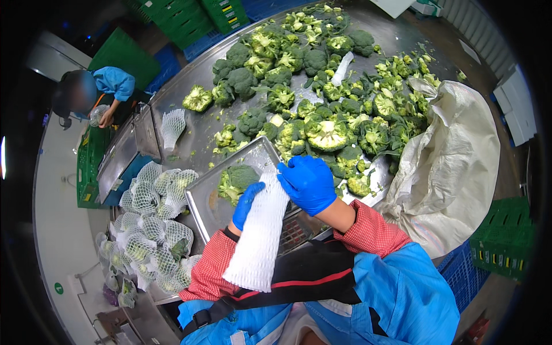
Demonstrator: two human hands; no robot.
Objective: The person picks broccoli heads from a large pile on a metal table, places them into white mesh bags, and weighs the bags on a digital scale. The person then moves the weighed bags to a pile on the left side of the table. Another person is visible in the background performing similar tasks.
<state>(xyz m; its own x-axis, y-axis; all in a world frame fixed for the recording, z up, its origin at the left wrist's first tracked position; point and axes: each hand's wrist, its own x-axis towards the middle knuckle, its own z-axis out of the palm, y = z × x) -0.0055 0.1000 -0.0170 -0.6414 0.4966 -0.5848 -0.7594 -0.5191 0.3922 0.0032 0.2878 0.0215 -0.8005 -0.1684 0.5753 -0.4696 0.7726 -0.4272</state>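
Both of my hands wear blue gloves. My left hand [246,207] grips the side of a white foam net sleeve [258,241], which hangs down over my left forearm towards my lap. At the sleeve's upper end, the bent fingers of my right hand [308,185] pinch its edge. A broccoli head [237,181] lies just beyond my left hand in a shallow metal tray [200,211]. Its lower right part is hidden by my glove and the sleeve.
Loose broccoli [280,73] covers much of the metal table [198,73]. Netted broccoli heads [151,241] are piled at left, near a loose foam net [173,127]. A woven sack [448,172] stands right. Another person [114,84] works at far left beside a green crate [92,164].
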